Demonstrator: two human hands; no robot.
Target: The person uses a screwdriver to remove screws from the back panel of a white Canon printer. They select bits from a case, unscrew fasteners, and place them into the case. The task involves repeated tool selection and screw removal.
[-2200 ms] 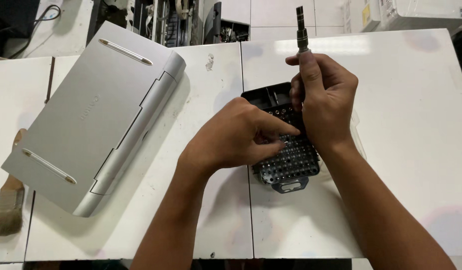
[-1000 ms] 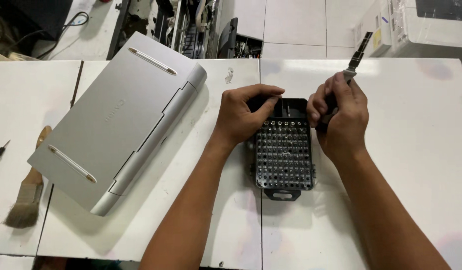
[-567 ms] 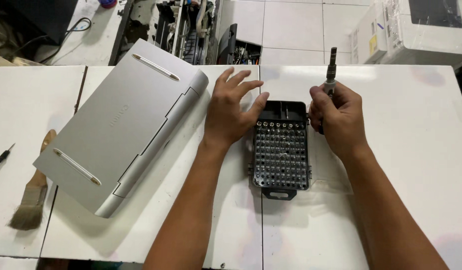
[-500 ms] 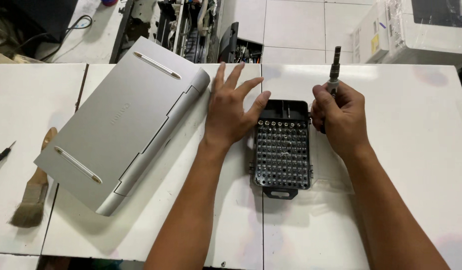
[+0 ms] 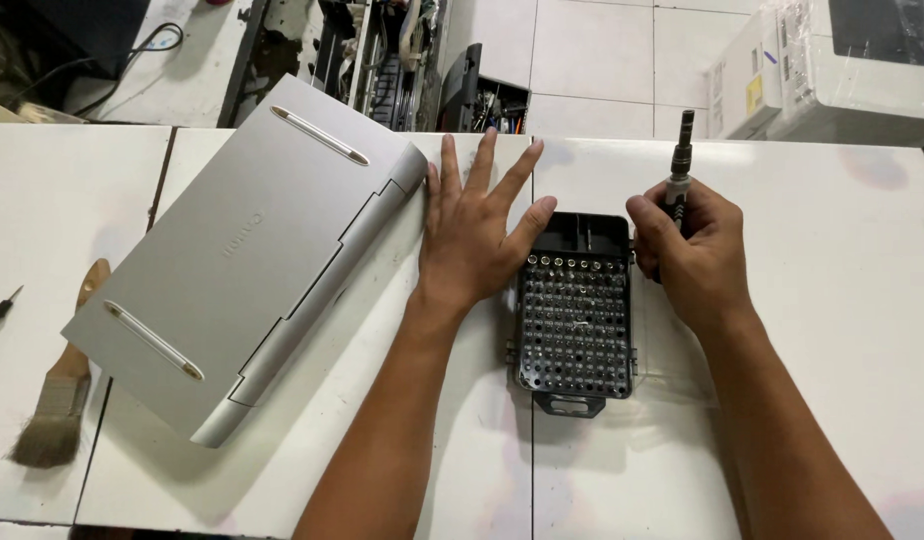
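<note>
Clenching slim screwdriver handle (image 5: 678, 180) upright in right hand (image 5: 687, 250), centre-right; resting left hand (image 5: 477, 235) flat, released. Probably light, stiff, best gripped mid-shaft beside bit case (image 5: 575, 320).

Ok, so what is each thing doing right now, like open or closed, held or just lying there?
Left hand: open, flat on the white table.
Right hand: shut on screwdriver handle, upright.
Bit case: open, rows of bits showing.
Silver device: closed, lying flat.
Paintbrush: lying untouched.
</note>
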